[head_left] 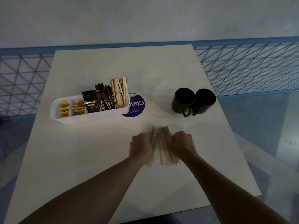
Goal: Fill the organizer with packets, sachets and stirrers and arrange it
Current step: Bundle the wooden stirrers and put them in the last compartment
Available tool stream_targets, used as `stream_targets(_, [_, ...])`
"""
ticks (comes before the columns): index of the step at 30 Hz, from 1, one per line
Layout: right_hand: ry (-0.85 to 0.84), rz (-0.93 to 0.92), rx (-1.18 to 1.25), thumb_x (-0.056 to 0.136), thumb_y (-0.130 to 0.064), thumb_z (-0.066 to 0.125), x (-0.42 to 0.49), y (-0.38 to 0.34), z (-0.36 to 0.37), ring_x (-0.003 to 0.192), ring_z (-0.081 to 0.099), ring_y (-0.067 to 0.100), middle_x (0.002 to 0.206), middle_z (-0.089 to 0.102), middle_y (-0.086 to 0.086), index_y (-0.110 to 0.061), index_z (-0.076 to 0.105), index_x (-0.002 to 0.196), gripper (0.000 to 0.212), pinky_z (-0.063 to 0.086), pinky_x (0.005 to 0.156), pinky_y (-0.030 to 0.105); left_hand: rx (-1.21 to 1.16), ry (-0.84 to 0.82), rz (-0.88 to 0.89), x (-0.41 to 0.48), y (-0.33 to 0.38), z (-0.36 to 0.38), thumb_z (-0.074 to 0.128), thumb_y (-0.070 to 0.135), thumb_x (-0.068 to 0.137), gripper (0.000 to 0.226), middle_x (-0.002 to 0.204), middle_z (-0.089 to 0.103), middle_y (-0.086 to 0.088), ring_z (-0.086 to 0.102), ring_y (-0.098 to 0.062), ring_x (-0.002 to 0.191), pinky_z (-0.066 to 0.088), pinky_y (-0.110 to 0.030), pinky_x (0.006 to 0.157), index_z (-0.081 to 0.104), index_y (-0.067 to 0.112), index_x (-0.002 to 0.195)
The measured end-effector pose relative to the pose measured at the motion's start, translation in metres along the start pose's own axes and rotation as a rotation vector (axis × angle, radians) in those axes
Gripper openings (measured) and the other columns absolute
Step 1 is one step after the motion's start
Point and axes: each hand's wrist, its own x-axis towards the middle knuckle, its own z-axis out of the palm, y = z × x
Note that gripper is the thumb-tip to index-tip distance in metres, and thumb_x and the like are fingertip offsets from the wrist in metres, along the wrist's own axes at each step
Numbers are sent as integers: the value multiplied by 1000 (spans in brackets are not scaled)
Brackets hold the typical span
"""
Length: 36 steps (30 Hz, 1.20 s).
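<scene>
centre of frame, on the white table [90, 159]: left hand [140, 147] and right hand [182, 144], fingers curled, each grasping one side of a loose bundle of wooden stirrers [161, 143]. upper left: white organizer [90, 118] holding yellow sachets [63, 109], coffee packets [92, 105] and upright sticks [119, 92], just beside a purple sticker [137, 107]. right: two dark mugs [184, 101], touching.

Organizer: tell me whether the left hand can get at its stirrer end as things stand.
Probably yes: only bare table lies between the left hand and the organizer. It grips the loose stirrers together with the right hand, so it would arrive full.
</scene>
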Motion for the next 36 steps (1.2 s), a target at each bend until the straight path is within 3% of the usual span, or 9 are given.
stream_targets(10, [-20, -19, 20, 81, -14, 56, 3, 4, -2, 62, 54, 24, 70, 58, 9, -11, 54, 65, 16, 33, 46, 26, 20, -55, 10, 3, 2, -7, 61, 8, 76, 25, 99, 70, -14, 66, -34, 98, 51, -32, 76, 70, 4, 99])
stream_targets(15, [-54, -14, 69, 82, -15, 60, 5, 6, -6, 62, 53, 21, 73, 58, 8, -11, 57, 70, 13, 35, 46, 27, -55, -103, 18, 0, 2, -15, 60, 11, 74, 15, 85, 67, -12, 65, -33, 84, 54, -33, 68, 70, 6, 83])
stream_targets(18, [-79, -1, 99, 82, -14, 57, 6, 5, -8, 67, 58, 25, 77, 61, 10, -8, 60, 76, 9, 44, 49, 31, -82, -95, 21, -2, 2, -19, 59, 11, 72, 14, 82, 67, -11, 65, -33, 82, 55, -35, 69, 70, 6, 79])
stream_targets(22, [-92, 18, 117, 83, -10, 50, 7, 4, -10, 71, 63, 28, 83, 63, 11, -9, 61, 81, 11, 53, 56, 36, -49, -83, 46, -2, 2, -20, 61, 13, 77, 13, 82, 67, -9, 64, -29, 79, 51, -32, 64, 69, 6, 85])
stream_targets(26, [-101, 34, 173, 83, -5, 45, 8, 5, -12, 71, 64, 28, 87, 63, 12, -10, 60, 84, 15, 48, 46, 29, 24, -32, 90, -2, 2, -19, 60, 13, 79, 17, 84, 69, -8, 68, -30, 81, 57, -35, 69, 69, 10, 93])
stream_targets(29, [-106, 52, 229, 82, -4, 45, 8, 5, -12, 76, 67, 31, 89, 65, 13, -10, 61, 87, 17, 56, 55, 34, 34, -24, 110, -1, 3, -19, 59, 13, 82, 17, 84, 69, -6, 68, -28, 81, 54, -33, 66, 69, 11, 96])
stream_targets(36, [-77, 36, 203, 90, -7, 40, 6, 5, -7, 74, 58, 21, 89, 59, 7, -11, 59, 93, 19, 43, 54, 28, 56, -32, 69, 4, 6, -21, 56, 8, 87, 21, 101, 67, -11, 65, -32, 95, 50, -33, 70, 63, 8, 107])
